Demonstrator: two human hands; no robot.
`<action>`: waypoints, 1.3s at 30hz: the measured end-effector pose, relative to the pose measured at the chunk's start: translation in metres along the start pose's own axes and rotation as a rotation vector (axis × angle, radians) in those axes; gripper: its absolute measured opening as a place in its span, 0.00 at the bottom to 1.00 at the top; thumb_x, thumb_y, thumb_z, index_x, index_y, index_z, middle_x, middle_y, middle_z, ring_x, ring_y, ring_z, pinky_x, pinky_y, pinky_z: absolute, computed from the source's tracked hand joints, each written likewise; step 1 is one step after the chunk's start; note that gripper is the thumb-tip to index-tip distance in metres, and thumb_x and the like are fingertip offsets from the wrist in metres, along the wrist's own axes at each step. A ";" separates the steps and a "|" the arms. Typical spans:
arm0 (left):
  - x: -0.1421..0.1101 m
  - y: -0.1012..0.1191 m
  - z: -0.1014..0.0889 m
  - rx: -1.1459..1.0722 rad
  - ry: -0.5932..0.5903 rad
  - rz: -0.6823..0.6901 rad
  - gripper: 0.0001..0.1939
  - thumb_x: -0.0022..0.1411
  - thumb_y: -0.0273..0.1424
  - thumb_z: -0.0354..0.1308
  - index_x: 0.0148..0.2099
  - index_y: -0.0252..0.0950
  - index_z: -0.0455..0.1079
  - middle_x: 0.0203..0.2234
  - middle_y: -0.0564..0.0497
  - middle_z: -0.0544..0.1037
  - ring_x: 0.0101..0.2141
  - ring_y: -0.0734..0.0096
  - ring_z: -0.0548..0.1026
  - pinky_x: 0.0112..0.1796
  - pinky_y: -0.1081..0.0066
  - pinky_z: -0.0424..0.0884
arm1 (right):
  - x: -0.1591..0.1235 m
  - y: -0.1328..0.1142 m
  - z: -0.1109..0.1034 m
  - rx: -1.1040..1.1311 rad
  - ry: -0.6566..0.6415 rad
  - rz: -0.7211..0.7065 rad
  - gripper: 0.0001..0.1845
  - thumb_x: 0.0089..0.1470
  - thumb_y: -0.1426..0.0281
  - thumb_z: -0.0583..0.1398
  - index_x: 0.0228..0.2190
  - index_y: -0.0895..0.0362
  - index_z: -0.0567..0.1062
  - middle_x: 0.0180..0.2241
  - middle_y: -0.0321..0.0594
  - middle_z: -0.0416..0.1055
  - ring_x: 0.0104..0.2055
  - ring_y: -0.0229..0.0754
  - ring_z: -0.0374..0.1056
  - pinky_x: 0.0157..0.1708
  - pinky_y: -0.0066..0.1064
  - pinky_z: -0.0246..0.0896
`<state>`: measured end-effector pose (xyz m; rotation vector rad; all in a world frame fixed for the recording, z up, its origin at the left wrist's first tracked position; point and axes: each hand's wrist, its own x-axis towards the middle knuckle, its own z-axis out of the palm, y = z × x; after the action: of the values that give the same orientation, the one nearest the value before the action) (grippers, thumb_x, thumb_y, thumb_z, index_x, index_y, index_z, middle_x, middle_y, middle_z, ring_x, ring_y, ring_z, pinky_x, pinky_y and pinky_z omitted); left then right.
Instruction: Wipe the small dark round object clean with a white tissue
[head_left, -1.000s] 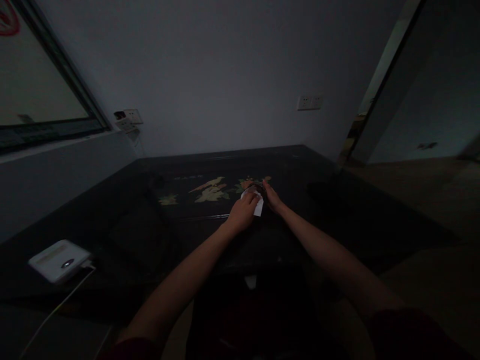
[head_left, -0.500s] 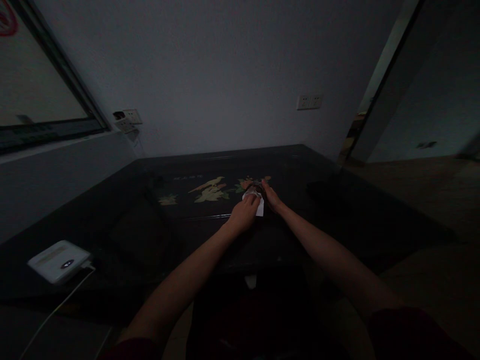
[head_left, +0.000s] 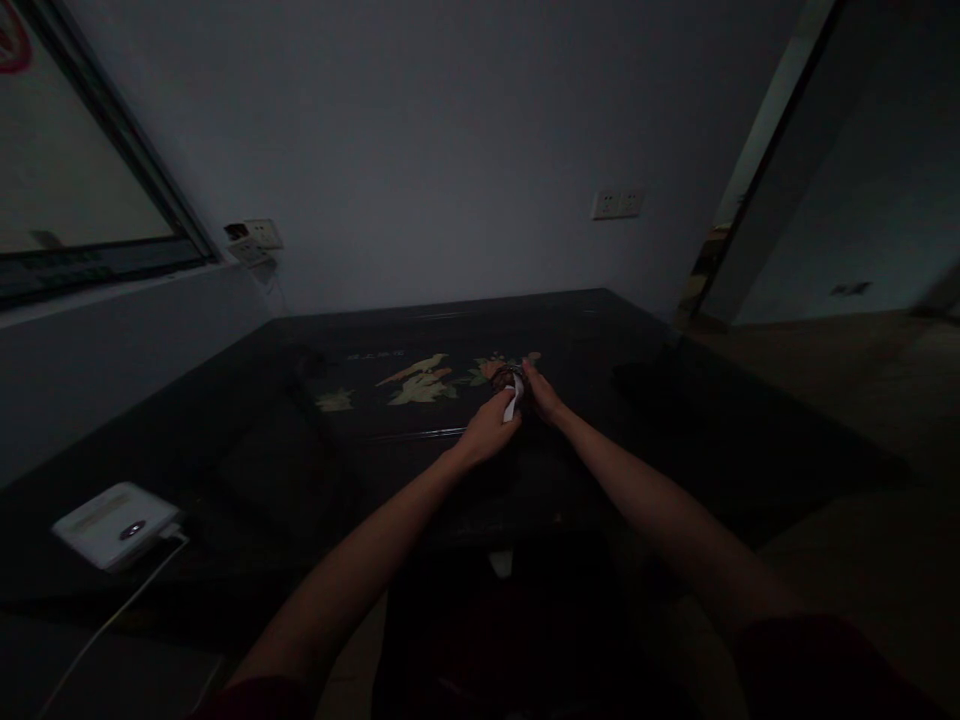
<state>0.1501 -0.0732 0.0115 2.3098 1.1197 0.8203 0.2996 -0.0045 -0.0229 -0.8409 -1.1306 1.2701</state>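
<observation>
In the head view, my left hand [head_left: 487,428] pinches a folded piece of white paper or tissue [head_left: 514,402], its fingers closed. The white piece presses against a small dark brown, rounded object [head_left: 500,379], whose kind is too dim to make out. Against the right side of that object lies my right hand [head_left: 541,393], its fingers curved around it and partly hidden. Both hands are close together over the dark tabletop [head_left: 420,470], beside its painted flowers and bird [head_left: 420,385].
A white box-shaped device [head_left: 116,525] with a white cable [head_left: 112,615] sits at the tabletop's left. Behind the table rises a wall [head_left: 435,170] with sockets [head_left: 617,204] and a plugged-in adapter [head_left: 251,248]. On the right is a dark, indistinct shape [head_left: 652,390].
My left hand has turned, and the white piece now looks narrower and more folded, uncovering more of the dark object. My right hand has hardly moved.
</observation>
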 end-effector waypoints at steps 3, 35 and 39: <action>-0.004 0.008 -0.005 0.159 -0.026 -0.034 0.17 0.64 0.38 0.50 0.50 0.34 0.65 0.44 0.44 0.75 0.44 0.60 0.74 0.46 0.63 0.70 | -0.001 -0.001 0.002 -0.002 0.005 -0.007 0.33 0.42 0.40 0.59 0.31 0.56 0.80 0.33 0.39 0.79 0.40 0.45 0.74 0.44 0.33 0.65; -0.004 0.001 0.000 0.206 -0.064 0.082 0.17 0.69 0.32 0.40 0.52 0.34 0.65 0.48 0.42 0.75 0.48 0.65 0.73 0.51 0.66 0.67 | -0.003 -0.003 0.002 -0.024 -0.034 -0.026 0.34 0.41 0.38 0.58 0.34 0.55 0.79 0.37 0.41 0.79 0.48 0.48 0.72 0.53 0.39 0.61; -0.002 -0.003 -0.001 0.031 -0.047 0.096 0.17 0.70 0.33 0.39 0.49 0.31 0.66 0.44 0.42 0.76 0.45 0.66 0.74 0.49 0.68 0.68 | 0.000 0.000 0.000 -0.013 -0.033 -0.030 0.33 0.42 0.39 0.59 0.33 0.56 0.79 0.35 0.41 0.79 0.46 0.48 0.73 0.52 0.38 0.62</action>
<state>0.1470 -0.0731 0.0098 2.4113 1.0155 0.7842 0.2997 -0.0045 -0.0227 -0.8117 -1.1749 1.2571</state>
